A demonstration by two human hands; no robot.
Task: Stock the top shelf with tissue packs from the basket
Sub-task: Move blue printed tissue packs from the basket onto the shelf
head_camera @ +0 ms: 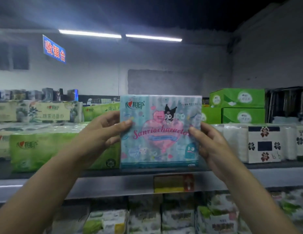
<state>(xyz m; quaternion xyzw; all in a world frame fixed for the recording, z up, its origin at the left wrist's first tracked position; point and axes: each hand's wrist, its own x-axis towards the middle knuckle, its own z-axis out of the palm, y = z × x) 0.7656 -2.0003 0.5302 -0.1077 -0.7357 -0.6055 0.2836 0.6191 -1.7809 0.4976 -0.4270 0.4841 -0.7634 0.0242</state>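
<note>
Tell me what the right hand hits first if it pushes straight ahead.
Probably the white plastic-wrapped tissue packs just beyond the right hand, which grips the pastel blue cartoon-printed tissue pack; depth is unclear.

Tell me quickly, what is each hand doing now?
Left hand: grips the left edge of the blue tissue pack.
Right hand: grips the right edge of the same pack.

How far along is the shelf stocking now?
Done: green packs and flowered white packs stand on the top shelf. In hand: left hand and right hand hold a blue Sanrio pack at the gap between them. Left: letting go; the basket is out of view.
</note>
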